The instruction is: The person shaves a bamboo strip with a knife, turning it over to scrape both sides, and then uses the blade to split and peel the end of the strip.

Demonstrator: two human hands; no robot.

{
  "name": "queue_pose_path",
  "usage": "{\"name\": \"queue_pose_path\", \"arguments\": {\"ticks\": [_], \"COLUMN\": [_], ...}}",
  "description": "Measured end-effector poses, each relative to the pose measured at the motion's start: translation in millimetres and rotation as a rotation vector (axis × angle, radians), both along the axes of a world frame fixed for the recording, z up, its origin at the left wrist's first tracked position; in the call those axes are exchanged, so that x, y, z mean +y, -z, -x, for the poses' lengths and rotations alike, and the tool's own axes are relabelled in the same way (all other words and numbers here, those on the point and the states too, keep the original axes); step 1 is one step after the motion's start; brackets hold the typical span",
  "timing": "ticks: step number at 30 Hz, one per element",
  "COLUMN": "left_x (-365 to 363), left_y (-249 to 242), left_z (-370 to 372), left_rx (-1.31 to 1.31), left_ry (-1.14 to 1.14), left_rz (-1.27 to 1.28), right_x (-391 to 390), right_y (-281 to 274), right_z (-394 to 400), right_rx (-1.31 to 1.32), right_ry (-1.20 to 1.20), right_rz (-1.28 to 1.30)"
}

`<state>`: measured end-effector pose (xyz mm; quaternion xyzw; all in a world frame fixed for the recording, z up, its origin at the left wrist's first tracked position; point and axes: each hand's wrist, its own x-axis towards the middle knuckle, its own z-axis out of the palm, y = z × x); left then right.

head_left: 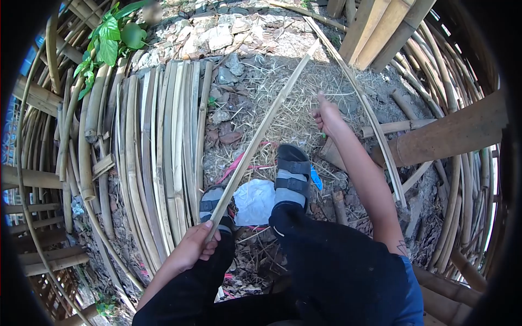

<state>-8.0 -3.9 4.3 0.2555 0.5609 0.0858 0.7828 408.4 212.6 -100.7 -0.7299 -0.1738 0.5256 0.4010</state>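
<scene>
My left hand [191,245] is closed around the near end of a long split bamboo strip [265,120]. The strip slants up and away to the right, its far end over the shavings. To the right of it my right hand [328,116] is held apart from the strip, fingers curled and one finger pointing forward. A small green bit shows at its underside; what it belongs to is hidden. Pale curly bamboo shavings [288,103] cover the ground around this hand. Another long bamboo strip [363,98] lies just to the right, passing beside my right forearm.
Many split bamboo strips [163,146] lie side by side on the left. Bamboo poles [451,130] and posts [375,32] stand at the right. Between my sandalled feet lies a white sheet [254,202], with pink string [232,167] near it. A leafy plant [109,35] grows at the upper left.
</scene>
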Motion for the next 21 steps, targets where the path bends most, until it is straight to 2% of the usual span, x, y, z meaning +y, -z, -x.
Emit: {"name": "queue_pose_path", "arguments": {"ticks": [5,8,11,14,18,20,21], "left_x": [0,2,4,2,-1,0,0], "left_y": [1,-4,-2,11,23,24,24], "left_z": [-3,-5,-10,-9,-11,-10,-8], "left_rx": [-0.012,0.046,0.117,0.213,0.241,0.245,0.308], "left_ry": [-0.039,-0.044,-0.049,-0.033,0.019,0.03,0.103], "left_rz": [-0.1,-0.172,-0.253,-0.333,-0.425,-0.447,-0.484], "right_x": [-61,-89,-111,-122,-140,-145,-147], "right_y": [12,-23,-43,-50,-37,-36,-36], "right_z": [31,83,117,152,179,183,184], "right_rx": [0.152,0.233,0.459,0.531,0.562,0.761,0.769], "right_ry": [-0.003,-0.378,-0.788,-1.092,-1.178,-1.216,-1.202], "right_rz": [-0.074,-0.358,-0.353,-0.257,-0.043,0.108,0.144]}}
